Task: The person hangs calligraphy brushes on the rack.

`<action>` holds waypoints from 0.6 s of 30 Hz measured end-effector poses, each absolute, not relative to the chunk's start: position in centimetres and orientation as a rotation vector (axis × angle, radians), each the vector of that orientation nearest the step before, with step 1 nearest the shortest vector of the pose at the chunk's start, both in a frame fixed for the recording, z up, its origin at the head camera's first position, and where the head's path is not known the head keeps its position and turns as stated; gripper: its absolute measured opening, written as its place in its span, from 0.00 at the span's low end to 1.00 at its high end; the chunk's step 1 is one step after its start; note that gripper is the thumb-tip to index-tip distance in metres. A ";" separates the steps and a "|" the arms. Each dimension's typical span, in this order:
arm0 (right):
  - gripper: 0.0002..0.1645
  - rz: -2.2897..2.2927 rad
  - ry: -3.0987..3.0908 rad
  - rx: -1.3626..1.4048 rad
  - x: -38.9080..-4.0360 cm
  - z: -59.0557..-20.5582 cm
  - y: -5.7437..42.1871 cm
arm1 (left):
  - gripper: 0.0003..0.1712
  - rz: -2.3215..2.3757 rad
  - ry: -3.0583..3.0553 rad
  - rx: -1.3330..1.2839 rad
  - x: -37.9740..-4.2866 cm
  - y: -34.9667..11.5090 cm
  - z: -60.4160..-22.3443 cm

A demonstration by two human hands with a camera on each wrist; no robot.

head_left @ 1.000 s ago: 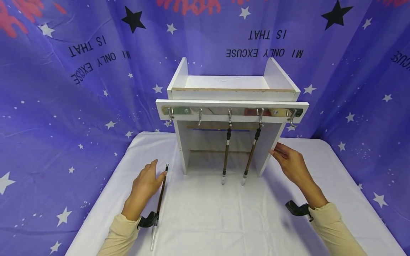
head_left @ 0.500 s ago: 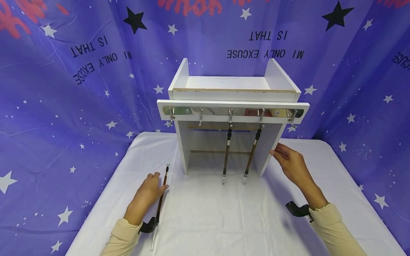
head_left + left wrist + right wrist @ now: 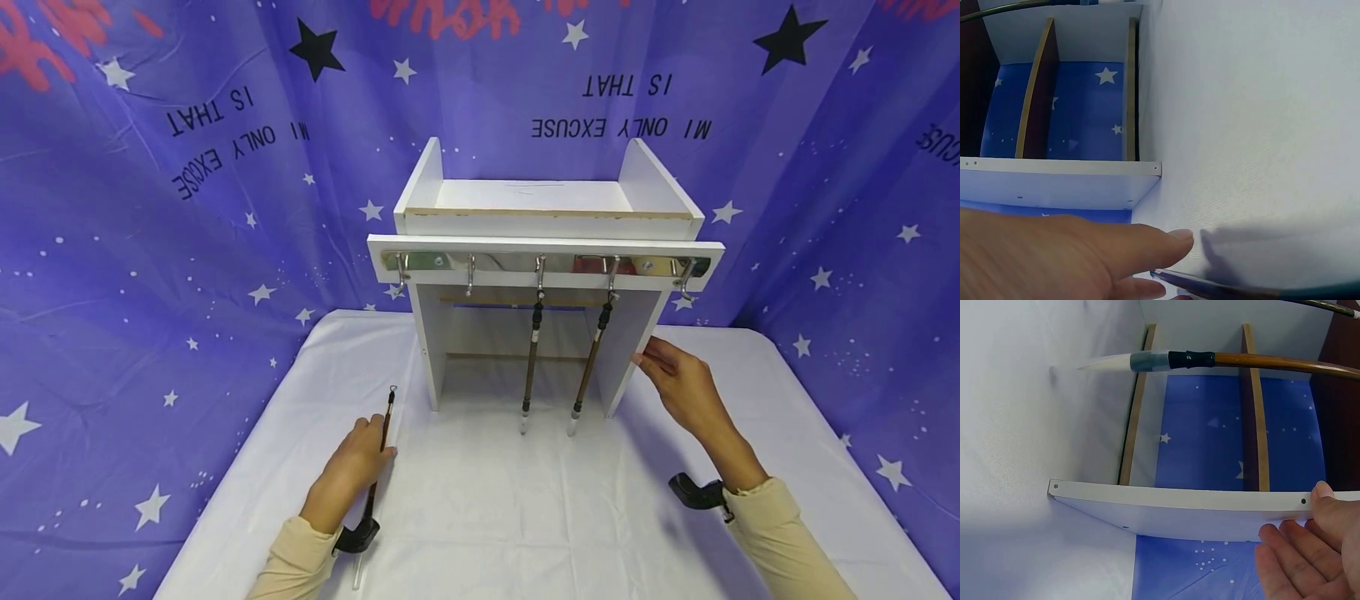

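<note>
A calligraphy brush with a dark hanging loop and a clear tip cover lies on the cloth at the left. My left hand is over its handle, thumb on one side and fingers on the other; the left wrist view shows the thumb straight and apart from the brush. My right hand grips the right side panel of a white wooden rack, its thumb on the front edge and fingers at the outer face. Two more brushes hang from hooks on the rack, tips downward.
A metal hook strip runs across the rack's front; the two left hooks and the far right one bear nothing. An open shelf tops the rack. White cloth covers the table, and a starry purple curtain hangs behind.
My left hand has moved down along the lying brush toward the table's near side, its fingers drawing in around the handle. The right hand and the hanging brushes have stayed in place.
</note>
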State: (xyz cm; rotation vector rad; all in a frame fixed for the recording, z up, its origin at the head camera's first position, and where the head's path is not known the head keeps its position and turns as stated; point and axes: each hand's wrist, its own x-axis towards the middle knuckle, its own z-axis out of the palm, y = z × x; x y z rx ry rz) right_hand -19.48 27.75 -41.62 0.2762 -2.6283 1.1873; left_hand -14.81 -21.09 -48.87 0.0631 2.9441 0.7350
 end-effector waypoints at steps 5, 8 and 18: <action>0.30 1.181 -2.623 0.277 -19.5 -41.6 27.7 | 0.24 0.739 2.947 0.054 -15.0 -20.9 -49.2; 0.30 1.175 -2.623 0.272 -19.6 -41.8 27.7 | 0.23 0.723 2.960 0.060 -15.2 -20.6 -49.2; 0.29 1.184 -2.612 0.263 -19.8 -42.0 27.7 | 0.18 0.677 3.031 0.086 -15.3 -20.2 -49.4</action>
